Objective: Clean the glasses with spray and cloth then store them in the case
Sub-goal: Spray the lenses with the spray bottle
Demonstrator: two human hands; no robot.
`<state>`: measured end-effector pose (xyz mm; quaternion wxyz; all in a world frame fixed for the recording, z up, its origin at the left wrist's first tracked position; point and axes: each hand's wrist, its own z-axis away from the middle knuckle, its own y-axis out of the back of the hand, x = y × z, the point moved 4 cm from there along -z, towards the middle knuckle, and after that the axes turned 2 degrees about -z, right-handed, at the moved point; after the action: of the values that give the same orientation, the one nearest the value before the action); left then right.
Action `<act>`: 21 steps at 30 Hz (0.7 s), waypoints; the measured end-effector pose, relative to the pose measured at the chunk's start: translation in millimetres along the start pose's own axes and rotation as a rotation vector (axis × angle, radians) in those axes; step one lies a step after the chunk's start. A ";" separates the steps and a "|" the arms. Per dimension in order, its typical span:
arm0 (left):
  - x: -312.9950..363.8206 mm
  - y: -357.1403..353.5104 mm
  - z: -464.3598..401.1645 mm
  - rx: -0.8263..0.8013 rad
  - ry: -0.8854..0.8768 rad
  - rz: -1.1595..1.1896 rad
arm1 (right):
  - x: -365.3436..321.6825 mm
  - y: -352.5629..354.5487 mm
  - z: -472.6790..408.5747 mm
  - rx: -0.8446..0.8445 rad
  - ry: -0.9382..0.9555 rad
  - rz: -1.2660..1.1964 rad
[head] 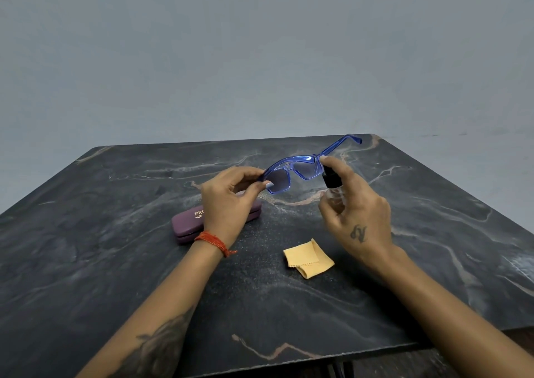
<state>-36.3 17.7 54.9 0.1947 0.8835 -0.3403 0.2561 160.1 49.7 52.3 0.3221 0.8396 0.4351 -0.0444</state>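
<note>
Counter [375, 291]: dark marble-patterned top, carrying everything.
Left hand [228, 198]: raised; its grip pinches the glasses' left end.
Right hand [355, 207]: fingers curled round the spray bottle, forefinger on its cap.
Glasses [291, 172]: blue frame, held above the counter, between both hands.
Case [187, 224]: purple, closed, lying under the left hand.
Cloth [309, 259]: yellow, folded, nearer the viewer.
Spray bottle [331, 184]: clear, black top, just beside the right lens.
</note>
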 end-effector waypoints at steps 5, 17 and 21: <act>0.0 0.4 0.0 -0.003 0.000 0.002 | -1.5 0.5 0.4 0.007 0.021 -0.036; -0.5 0.3 -0.9 0.007 -0.012 -0.007 | -2.6 -1.5 -0.1 0.014 0.105 -0.034; -1.1 -0.1 -0.1 0.007 -0.012 -0.003 | -2.5 -1.7 0.5 0.002 0.107 0.011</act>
<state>-37.0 18.3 54.3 0.1900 0.8862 -0.3392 0.2519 157.4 48.3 52.0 0.2978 0.8436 0.4469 0.0017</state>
